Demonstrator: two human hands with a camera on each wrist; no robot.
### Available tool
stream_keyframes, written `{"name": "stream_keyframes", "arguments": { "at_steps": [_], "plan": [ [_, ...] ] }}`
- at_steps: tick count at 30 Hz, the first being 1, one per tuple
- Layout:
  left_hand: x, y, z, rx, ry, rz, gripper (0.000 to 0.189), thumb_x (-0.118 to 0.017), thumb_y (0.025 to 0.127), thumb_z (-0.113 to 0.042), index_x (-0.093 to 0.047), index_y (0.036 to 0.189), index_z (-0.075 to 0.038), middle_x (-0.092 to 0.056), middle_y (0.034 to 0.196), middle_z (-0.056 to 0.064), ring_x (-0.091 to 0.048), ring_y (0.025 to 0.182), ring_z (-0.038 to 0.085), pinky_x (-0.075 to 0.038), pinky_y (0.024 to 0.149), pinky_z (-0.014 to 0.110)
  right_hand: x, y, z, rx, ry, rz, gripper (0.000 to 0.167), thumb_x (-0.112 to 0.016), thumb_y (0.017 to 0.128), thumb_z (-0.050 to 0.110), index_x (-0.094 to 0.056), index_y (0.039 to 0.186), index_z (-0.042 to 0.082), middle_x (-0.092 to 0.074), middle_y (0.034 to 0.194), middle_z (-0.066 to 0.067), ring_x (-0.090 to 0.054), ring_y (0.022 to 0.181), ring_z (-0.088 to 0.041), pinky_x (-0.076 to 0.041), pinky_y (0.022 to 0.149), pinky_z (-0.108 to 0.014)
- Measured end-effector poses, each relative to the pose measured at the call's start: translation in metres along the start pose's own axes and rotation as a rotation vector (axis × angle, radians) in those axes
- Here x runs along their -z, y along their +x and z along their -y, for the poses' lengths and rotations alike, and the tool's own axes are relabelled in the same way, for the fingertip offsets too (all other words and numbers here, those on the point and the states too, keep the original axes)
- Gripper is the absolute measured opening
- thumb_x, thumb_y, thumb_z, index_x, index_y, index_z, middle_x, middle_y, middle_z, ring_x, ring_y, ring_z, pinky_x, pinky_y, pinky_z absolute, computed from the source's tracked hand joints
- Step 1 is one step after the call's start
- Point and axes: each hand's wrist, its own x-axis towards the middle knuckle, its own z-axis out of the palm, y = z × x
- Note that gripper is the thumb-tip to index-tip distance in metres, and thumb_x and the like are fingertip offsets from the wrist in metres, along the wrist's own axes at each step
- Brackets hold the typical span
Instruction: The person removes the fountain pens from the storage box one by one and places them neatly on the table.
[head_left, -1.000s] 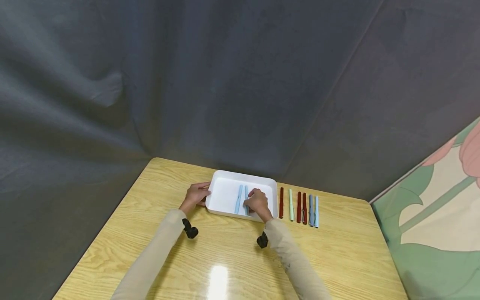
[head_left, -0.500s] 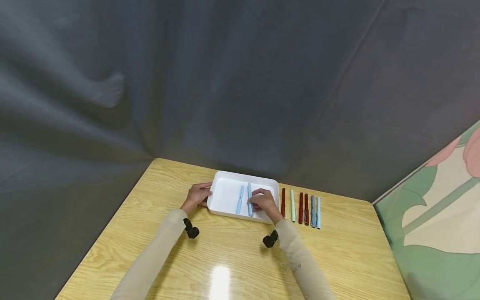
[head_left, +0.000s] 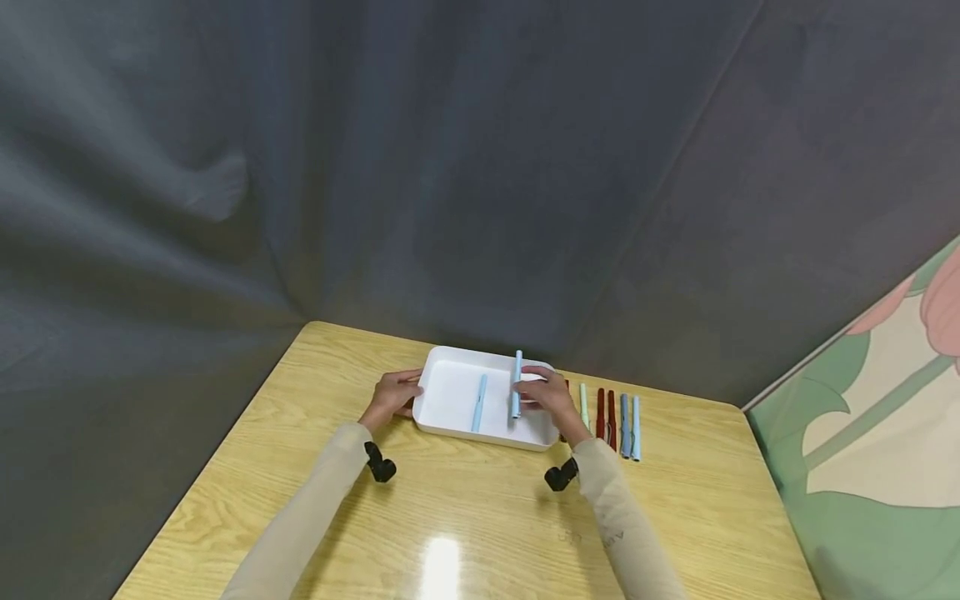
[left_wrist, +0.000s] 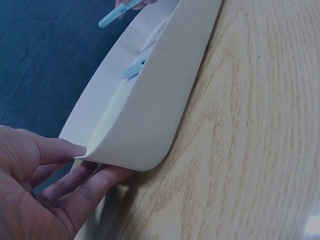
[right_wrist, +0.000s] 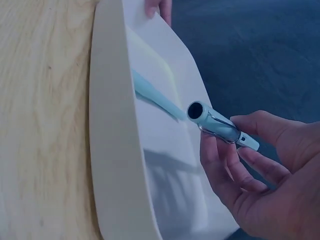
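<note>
My left hand (head_left: pixel 395 393) grips the left end of a white tray (head_left: pixel 450 393); in the left wrist view its thumb lies on the rim and fingers reach under the tray. Above the tray's right part, my right hand (head_left: pixel 551 396) pinches a light blue pen (head_left: pixel 517 383). The right wrist view shows this pen (right_wrist: pixel 220 127) with its metal clip and hollow end, between thumb and fingers. A second light blue pen (head_left: pixel 479 402) lies on the tray floor, left of the held one. Part of the right hand's palm side is hidden in the head view.
Right of the tray lie a green pen (head_left: pixel 583 404), several dark red pens (head_left: pixel 601 414), a darker blue pen (head_left: pixel 625 425) and a light blue pen (head_left: pixel 636 427) in a row. The right arm partly covers some. Dark cloth (head_left: pixel 480 208) hangs behind the wooden table (head_left: pixel 375 533).
My right hand has lifted one light blue pen off the tray floor and moved it right. The left hand has kept its grip on the tray.
</note>
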Motion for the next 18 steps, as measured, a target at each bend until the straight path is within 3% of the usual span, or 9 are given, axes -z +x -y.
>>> {"name": "stream_keyframes", "arguments": {
  "at_steps": [8,13,18],
  "plan": [
    [-0.002,0.002,-0.002,-0.015,0.004,0.005,0.049,-0.061,0.1,0.0,-0.056,0.149,0.0,-0.065,0.135,0.031,-0.074,0.107,0.041,-0.066,0.067,0.039,0.035,-0.009,0.004,0.01,0.008,-0.043,0.049,-0.071,0.099,0.008,-0.057,0.145,-0.002,-0.075,0.097,-0.007,-0.071,0.07,-0.011,-0.066,0.08,-0.046],
    [-0.001,0.003,-0.004,0.003,0.014,-0.015,0.048,-0.063,0.1,0.001,-0.058,0.147,0.001,-0.066,0.133,0.031,-0.075,0.103,0.04,-0.066,0.064,0.037,0.053,-0.015,0.001,0.011,0.015,-0.04,0.052,-0.069,0.101,0.009,-0.052,0.149,-0.002,-0.073,0.094,-0.004,-0.07,0.073,-0.015,-0.065,0.082,-0.045],
    [0.003,0.004,-0.004,0.014,0.003,0.014,0.05,-0.064,0.1,-0.001,-0.057,0.149,0.0,-0.065,0.135,0.031,-0.076,0.102,0.037,-0.066,0.064,0.035,0.067,-0.02,-0.003,0.01,0.005,-0.075,0.053,-0.069,0.101,0.01,-0.051,0.15,-0.002,-0.072,0.089,0.002,-0.07,0.073,-0.015,-0.065,0.079,-0.043]
  ]
}}
